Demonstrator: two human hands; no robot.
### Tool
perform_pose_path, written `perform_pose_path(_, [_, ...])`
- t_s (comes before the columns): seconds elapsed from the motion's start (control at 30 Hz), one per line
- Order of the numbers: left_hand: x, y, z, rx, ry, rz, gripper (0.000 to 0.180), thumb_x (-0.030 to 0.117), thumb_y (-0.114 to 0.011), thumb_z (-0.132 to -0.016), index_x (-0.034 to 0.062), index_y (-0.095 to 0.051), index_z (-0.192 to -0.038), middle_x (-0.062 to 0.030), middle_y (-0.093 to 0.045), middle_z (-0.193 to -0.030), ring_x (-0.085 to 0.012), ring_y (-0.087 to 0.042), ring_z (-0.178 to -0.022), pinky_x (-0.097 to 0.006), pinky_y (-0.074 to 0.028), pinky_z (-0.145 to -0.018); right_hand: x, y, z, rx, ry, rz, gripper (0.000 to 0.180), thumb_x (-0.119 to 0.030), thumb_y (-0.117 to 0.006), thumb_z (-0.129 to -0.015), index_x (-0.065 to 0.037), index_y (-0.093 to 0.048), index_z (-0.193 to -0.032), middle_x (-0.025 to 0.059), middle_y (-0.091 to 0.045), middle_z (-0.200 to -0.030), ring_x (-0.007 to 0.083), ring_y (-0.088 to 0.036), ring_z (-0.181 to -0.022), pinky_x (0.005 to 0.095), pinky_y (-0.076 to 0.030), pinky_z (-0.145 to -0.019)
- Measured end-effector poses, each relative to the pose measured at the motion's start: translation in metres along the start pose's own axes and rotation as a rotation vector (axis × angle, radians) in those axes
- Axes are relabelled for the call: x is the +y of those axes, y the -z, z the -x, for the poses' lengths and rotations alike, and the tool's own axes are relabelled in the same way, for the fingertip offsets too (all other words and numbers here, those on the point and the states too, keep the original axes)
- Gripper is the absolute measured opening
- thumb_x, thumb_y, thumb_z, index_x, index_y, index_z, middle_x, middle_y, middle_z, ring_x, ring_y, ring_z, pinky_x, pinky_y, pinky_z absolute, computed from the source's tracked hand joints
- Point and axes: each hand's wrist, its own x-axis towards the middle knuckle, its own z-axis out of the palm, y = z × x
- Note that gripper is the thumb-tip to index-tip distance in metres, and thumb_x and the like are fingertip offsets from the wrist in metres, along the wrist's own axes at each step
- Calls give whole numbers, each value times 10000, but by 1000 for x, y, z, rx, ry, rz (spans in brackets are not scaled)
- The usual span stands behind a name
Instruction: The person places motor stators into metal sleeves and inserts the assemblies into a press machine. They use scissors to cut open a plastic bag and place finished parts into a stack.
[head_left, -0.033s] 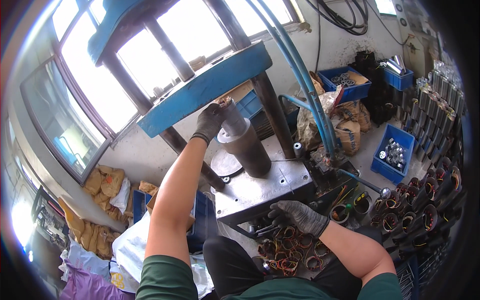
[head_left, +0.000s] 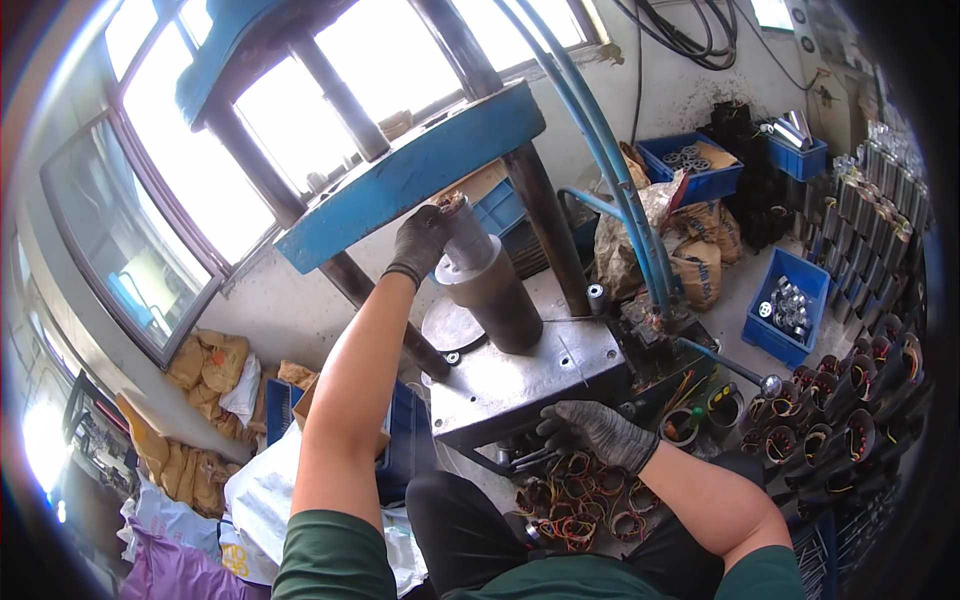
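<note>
"Head view: where's the silvery cylinder [head_left: 470, 248]?"

"Atop the dark cylinder [head_left: 500, 312] on the press bed [head_left: 510, 388], below the blue press plate [head_left: 415, 178]."

"And the fingers?"

"On the left hand [head_left: 422, 240], curled against its upper rim; I can't tell whether they pinch. On the right hand [head_left: 598, 432], loosely bent, gripping nothing visible."

"The danger?"

"Should the plate descend, the left hand could be crushed; a crooked fit could jam the cylinder."

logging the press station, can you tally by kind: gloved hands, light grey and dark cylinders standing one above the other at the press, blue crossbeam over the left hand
Gloved hands: 2 (left hand, right hand)
Light grey cylinder: 1
Dark cylinder: 1
Blue crossbeam: 1
Total: 5
</note>
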Motion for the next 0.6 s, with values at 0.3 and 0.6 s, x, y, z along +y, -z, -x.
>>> perform_pose_path(0.3, [40,13,9,-51,-17,-61,524,486,-780,-884,37,-751,-1155,-191,-774,-1065,-237,-729,-1004,-336,-529,-954,8,9,-4,-11,0,3,423,-382,-668,-1020,-44,-665,-1275,127,-745,-1122,227,-725,-899,385,-607,-817])
perform_pose_path(0.6, [81,19,14,-123,151,-525,781,696,-482,-961,15,-684,-1286,-281,-722,-1188,-381,-685,-1187,-448,-516,-1029,-10,-1,17,53,37,70,470,-428,-683,-1000,-49,-662,-1277,129,-744,-1128,243,-725,-945,401,-588,-873])
